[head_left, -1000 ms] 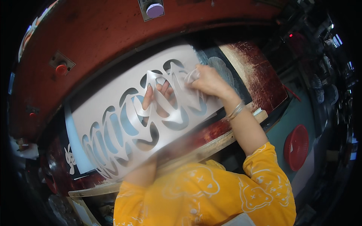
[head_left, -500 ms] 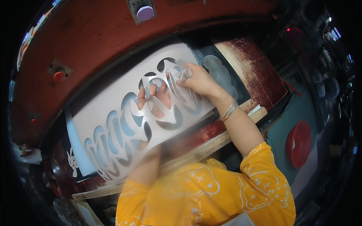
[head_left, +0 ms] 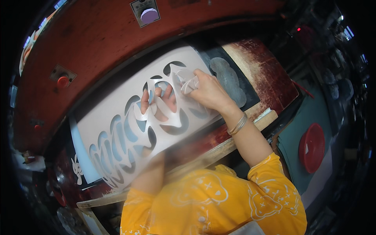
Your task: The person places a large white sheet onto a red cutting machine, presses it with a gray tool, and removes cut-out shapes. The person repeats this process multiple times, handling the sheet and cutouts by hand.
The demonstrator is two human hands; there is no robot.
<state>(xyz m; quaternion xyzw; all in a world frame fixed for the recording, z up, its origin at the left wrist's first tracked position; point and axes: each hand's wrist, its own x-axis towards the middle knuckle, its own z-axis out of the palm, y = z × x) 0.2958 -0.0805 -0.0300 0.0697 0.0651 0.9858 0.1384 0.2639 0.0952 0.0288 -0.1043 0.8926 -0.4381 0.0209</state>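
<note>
A white sheet (head_left: pixel 113 84) with rows of curved cut-out holes lies across the work surface, its near edge lifted towards me. My left hand (head_left: pixel 161 107) is beneath it and holds it up, with fingertips showing through the holes around the narrow strips. The rest of that palm is hidden by the sheet. Over the sheet's right part, my right hand (head_left: pixel 211 92) is closed on several thin white cut-out pieces (head_left: pixel 187 80), bunched between thumb and fingers. A light blue sheet (head_left: pixel 81 150) shows under the white one at the left and through some holes.
Behind the sheet rises a red machine body (head_left: pixel 98 43) with a purple knob (head_left: pixel 149 16) and a red button (head_left: pixel 62 81). A grey wavy shape (head_left: pixel 227 80) lies right of the sheet. Small white cut-outs (head_left: pixel 77 170) lie at left; a red bowl (head_left: pixel 312 148) is at right.
My right hand has moved slightly down, and the white pieces in it now look more bunched together. My left hand stays under the sheet, its fingers a little shifted.
</note>
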